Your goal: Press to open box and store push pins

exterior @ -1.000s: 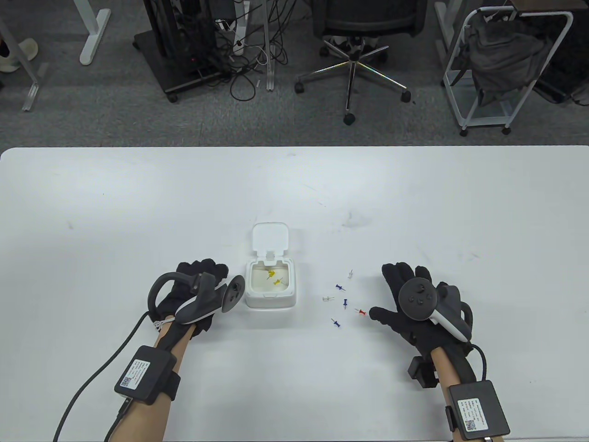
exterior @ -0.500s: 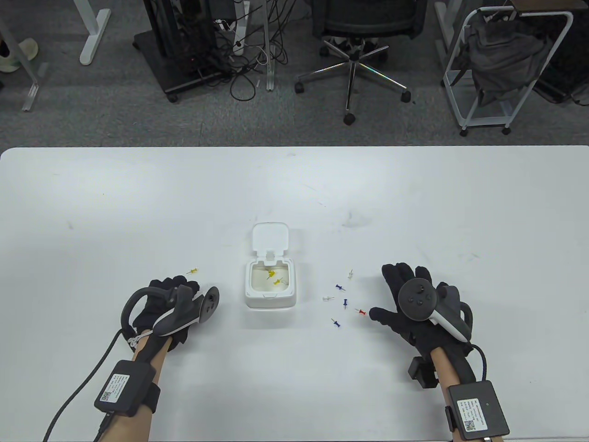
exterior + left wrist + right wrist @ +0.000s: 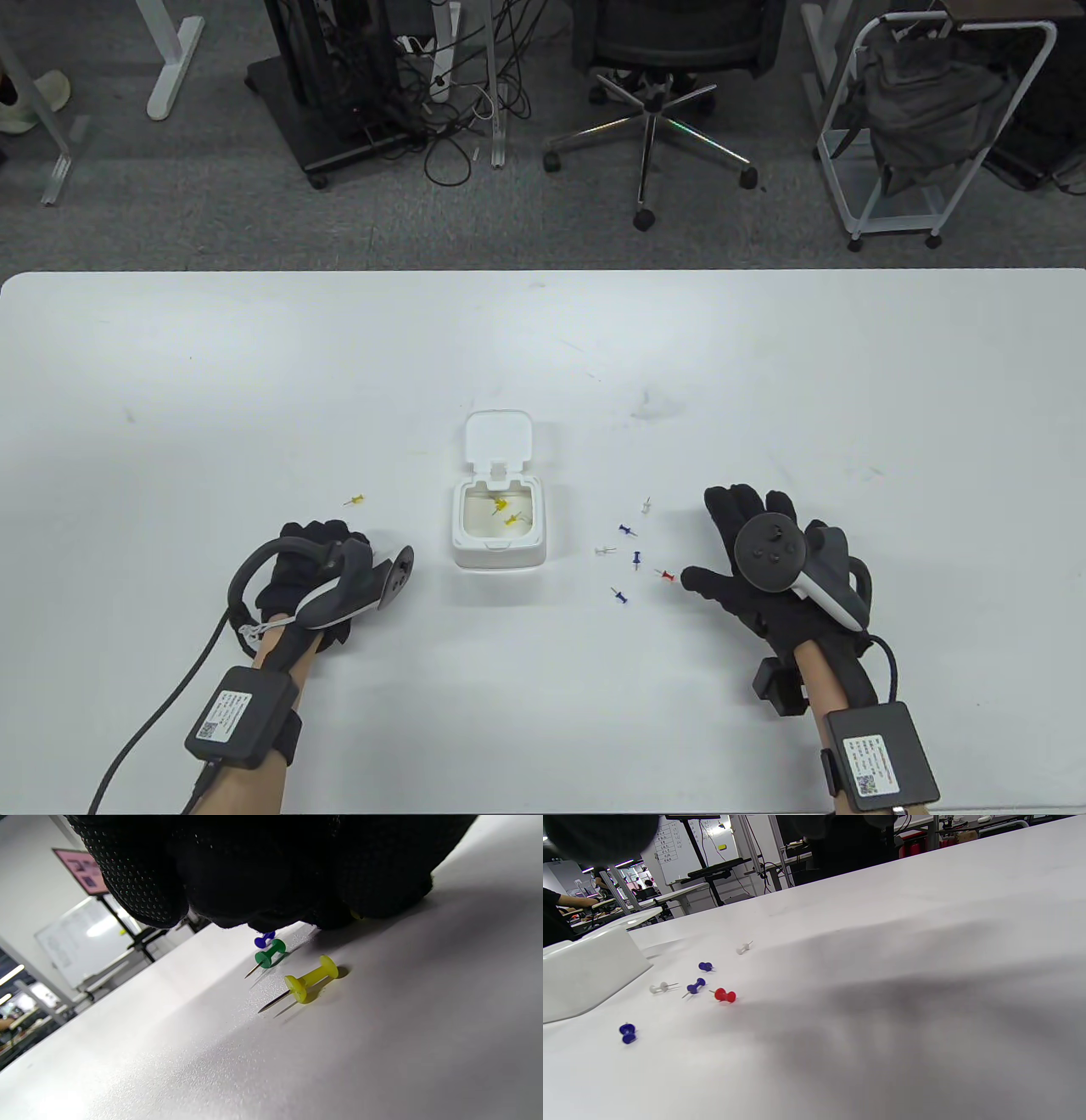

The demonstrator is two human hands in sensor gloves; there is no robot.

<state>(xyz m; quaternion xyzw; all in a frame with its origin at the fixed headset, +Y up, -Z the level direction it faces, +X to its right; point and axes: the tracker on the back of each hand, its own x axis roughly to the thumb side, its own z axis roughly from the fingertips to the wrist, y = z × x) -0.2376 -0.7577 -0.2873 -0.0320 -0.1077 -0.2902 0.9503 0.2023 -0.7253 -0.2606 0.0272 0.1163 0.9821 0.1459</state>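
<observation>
Box (image 3: 498,525) open, pins loose on the desk (image 3: 254,382).
Left hand (image 3: 310,570) hides its grip; right hand (image 3: 755,556) rests flat, holding nothing. Fumbling could scatter the yellow pin (image 3: 312,978).

One open box (image 3: 498,531), nine loose push pins (image 3: 635,558), two gloved hands (image 3: 755,552)
</observation>
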